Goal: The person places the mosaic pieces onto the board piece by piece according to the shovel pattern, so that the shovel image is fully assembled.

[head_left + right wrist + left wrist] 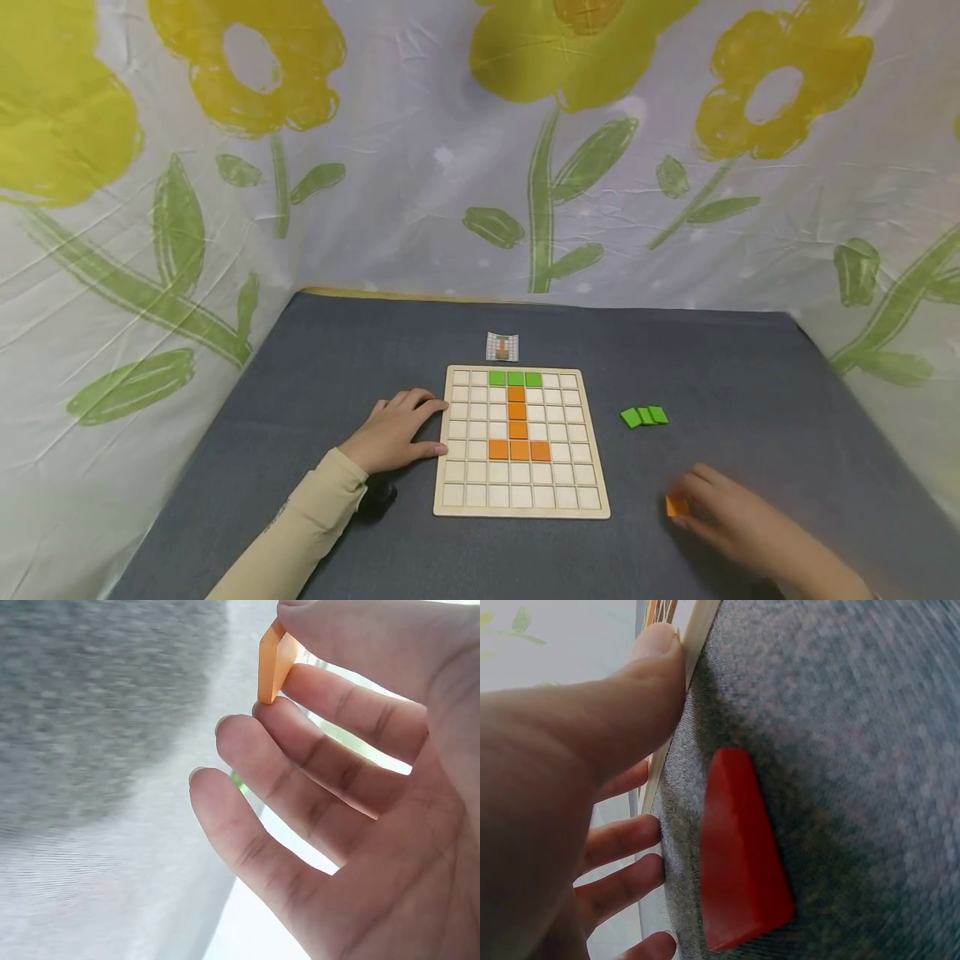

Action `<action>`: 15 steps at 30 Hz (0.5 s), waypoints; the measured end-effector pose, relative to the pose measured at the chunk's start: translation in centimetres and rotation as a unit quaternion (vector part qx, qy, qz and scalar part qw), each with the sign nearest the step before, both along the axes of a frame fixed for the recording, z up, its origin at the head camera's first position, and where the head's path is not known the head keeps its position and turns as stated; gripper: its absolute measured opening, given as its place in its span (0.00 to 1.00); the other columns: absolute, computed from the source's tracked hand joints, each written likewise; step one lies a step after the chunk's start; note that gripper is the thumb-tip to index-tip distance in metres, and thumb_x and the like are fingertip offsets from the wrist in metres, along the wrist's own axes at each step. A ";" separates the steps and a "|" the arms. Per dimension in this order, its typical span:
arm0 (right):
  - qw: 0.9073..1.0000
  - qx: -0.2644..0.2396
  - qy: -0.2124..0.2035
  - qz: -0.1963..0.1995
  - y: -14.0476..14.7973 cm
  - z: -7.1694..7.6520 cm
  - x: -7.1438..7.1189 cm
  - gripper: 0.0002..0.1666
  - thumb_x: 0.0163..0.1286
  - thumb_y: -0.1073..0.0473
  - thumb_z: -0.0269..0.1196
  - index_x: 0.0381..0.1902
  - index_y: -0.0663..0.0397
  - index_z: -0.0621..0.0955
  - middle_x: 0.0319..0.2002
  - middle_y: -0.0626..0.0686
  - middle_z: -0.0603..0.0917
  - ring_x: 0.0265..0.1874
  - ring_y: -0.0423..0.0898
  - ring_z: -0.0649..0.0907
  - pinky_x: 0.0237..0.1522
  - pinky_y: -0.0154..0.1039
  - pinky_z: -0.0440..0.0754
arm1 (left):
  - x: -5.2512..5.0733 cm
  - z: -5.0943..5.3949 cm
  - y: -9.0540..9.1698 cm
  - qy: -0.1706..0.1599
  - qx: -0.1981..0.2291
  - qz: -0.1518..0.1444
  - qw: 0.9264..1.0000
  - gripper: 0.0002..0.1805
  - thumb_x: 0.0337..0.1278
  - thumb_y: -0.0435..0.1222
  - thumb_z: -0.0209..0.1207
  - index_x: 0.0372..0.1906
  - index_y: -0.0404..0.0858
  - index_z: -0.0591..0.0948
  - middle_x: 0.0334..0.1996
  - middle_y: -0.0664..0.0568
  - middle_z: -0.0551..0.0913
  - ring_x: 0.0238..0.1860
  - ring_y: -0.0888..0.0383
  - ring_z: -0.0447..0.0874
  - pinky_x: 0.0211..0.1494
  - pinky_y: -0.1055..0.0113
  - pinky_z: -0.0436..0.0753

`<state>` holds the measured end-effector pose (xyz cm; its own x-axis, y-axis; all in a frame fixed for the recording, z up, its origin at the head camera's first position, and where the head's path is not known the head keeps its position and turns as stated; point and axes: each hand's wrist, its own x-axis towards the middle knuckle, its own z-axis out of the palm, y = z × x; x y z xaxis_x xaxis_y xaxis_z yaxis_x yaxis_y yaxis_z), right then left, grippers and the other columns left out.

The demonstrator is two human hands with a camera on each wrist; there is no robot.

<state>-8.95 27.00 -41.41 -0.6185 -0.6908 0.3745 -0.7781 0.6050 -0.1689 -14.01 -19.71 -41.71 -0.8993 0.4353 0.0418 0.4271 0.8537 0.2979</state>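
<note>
A wooden grid board lies on the table; three green tiles sit in its top row. Below them, several orange tiles run down the middle column and spread into a short row. My left hand touches the board's left edge with thumb and index finger, the others fairly straight. In the left wrist view, the thumb rests against the board's side. To the right of the board, my right hand pinches an orange tile between thumb and fingertips, just above the cloth.
Several loose green tiles lie in an overlapping row right of the board. A small pattern card lies behind it. Dark cloth covers the table. A red wedge-shaped piece shows beneath my left hand. Flower-printed curtains surround the table.
</note>
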 end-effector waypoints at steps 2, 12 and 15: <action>1.000 0.002 0.002 0.007 -0.4 0.5 -0.4 0.19 0.46 0.64 0.76 0.34 0.44 0.79 0.32 0.36 0.73 0.30 0.30 0.73 0.32 0.24 0.70 | 0.0 0.0 0.0 -0.003 0.002 0.001 1.000 0.35 0.55 0.55 0.63 0.66 0.45 0.72 0.60 0.48 0.71 0.61 0.48 0.69 0.51 0.51 0.67; 0.999 0.010 -0.035 0.024 -2.9 2.8 -1.7 0.16 0.52 0.64 0.73 0.37 0.46 0.81 0.34 0.38 0.73 0.30 0.30 0.75 0.31 0.24 0.73 | -0.1 -0.2 -0.1 -0.004 0.002 0.003 1.000 0.35 0.55 0.56 0.62 0.66 0.46 0.71 0.61 0.48 0.71 0.61 0.48 0.69 0.52 0.51 0.67; 0.999 0.015 -0.045 0.024 -3.8 3.3 -2.0 0.16 0.53 0.63 0.73 0.38 0.46 0.81 0.36 0.39 0.74 0.31 0.31 0.76 0.31 0.27 0.76 | -0.1 -0.2 0.0 -0.001 0.002 0.003 1.000 0.35 0.54 0.56 0.63 0.66 0.46 0.72 0.60 0.48 0.71 0.61 0.48 0.69 0.52 0.51 0.67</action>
